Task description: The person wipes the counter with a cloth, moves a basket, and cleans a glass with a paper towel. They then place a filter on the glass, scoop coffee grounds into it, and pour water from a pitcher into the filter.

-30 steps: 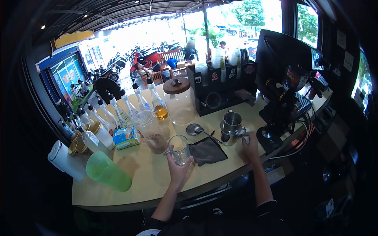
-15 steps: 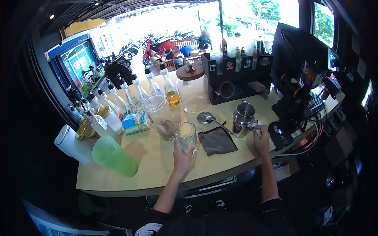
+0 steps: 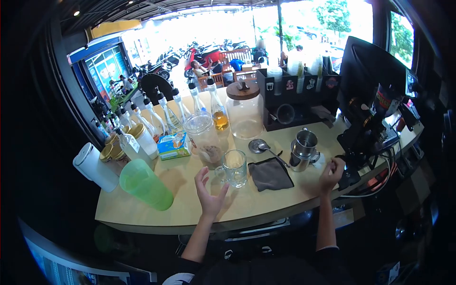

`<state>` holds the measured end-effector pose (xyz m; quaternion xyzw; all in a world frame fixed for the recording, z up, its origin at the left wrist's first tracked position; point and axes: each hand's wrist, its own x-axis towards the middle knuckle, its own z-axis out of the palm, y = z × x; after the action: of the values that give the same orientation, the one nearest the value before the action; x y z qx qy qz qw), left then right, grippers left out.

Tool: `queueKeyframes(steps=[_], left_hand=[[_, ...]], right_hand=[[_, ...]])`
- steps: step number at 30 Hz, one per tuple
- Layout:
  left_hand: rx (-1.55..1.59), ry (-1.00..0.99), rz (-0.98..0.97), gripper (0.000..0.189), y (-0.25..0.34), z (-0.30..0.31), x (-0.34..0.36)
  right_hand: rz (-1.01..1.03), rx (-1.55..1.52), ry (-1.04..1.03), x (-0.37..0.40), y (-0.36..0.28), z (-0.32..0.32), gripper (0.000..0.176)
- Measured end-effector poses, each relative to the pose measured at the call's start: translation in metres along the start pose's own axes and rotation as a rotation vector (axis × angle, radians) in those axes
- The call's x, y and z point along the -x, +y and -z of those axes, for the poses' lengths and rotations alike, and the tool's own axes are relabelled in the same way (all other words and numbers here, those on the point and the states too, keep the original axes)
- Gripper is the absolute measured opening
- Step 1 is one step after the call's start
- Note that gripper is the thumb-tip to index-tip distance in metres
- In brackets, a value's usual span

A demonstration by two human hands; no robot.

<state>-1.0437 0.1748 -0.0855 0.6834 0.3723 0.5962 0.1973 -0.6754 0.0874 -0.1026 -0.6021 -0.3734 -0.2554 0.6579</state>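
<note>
The left hand (image 3: 209, 192) hovers just short of the glass mug (image 3: 234, 167), on the near side of it, palm turned toward the mug with the fingers spread wide and the thumb apart. It holds nothing and does not touch the mug.

The mug stands upright on the pale counter (image 3: 190, 211). Just right of the mug lies a grey cloth (image 3: 270, 174), flat. Behind the cloth, a spoon (image 3: 266, 148) rests on a small round lid. Further right of the mug stands a steel filter cup (image 3: 304, 149). Directly behind the mug is a clear jar (image 3: 204, 140) with brown powder at its bottom, and behind that a larger glass jar with a wooden lid (image 3: 244, 111). Left of the mug a green pitcher (image 3: 145, 184) lies tilted. Nothing lies between the left hand and the mug.

The right hand (image 3: 331, 170) is well right of the mug, past the cloth, near the steel filter cup but apart from it. Its fingers look curled; I cannot tell whether they close on anything.
</note>
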Motion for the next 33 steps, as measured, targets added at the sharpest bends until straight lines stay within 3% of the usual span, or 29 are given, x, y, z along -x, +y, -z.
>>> queueKeyframes(steps=[2,4,6,8,9,11,14,22,26,31,33], left_hand=[[0.058,-0.070,0.052,0.089,-0.005,-0.004,-0.011],[0.113,-0.156,0.106,0.091,-0.015,-0.008,-0.015],[0.286,-0.319,0.202,0.093,-0.025,-0.016,-0.017],[0.307,-0.345,0.250,0.094,-0.028,-0.022,-0.020],[0.330,-0.365,0.296,0.094,-0.029,-0.024,-0.024],[0.339,-0.393,0.304,0.093,-0.033,-0.025,-0.031],[0.355,-0.407,0.309,0.091,-0.040,-0.029,-0.039],[0.251,-0.397,0.301,0.083,-0.055,-0.035,-0.028],[0.247,-0.390,0.289,0.083,-0.059,-0.038,-0.028],[0.295,-0.405,0.331,0.083,-0.059,-0.039,-0.026],[0.250,-0.387,0.305,0.083,-0.058,-0.039,-0.026]], right_hand=[[0.086,0.000,-0.005,0.004,-0.024,-0.005,0.015],[0.290,-0.136,-0.185,0.016,-0.053,-0.015,0.016],[0.235,-0.272,-0.522,0.029,-0.091,-0.023,0.019],[0.154,-0.331,-0.891,0.040,-0.114,-0.037,0.022],[0.155,-0.328,-0.885,0.045,-0.114,-0.042,0.022],[0.326,-0.184,-1.099,0.061,-0.103,-0.058,0.026],[0.288,-0.114,-1.203,0.064,-0.084,-0.079,0.027],[0.342,-0.160,-1.098,0.065,-0.088,-0.078,0.027],[0.260,-0.210,-1.017,0.061,-0.103,-0.077,0.031],[0.502,-0.100,-1.114,0.070,-0.100,-0.079,0.035],[0.488,-0.103,-1.113,0.070,-0.100,-0.078,0.035]])
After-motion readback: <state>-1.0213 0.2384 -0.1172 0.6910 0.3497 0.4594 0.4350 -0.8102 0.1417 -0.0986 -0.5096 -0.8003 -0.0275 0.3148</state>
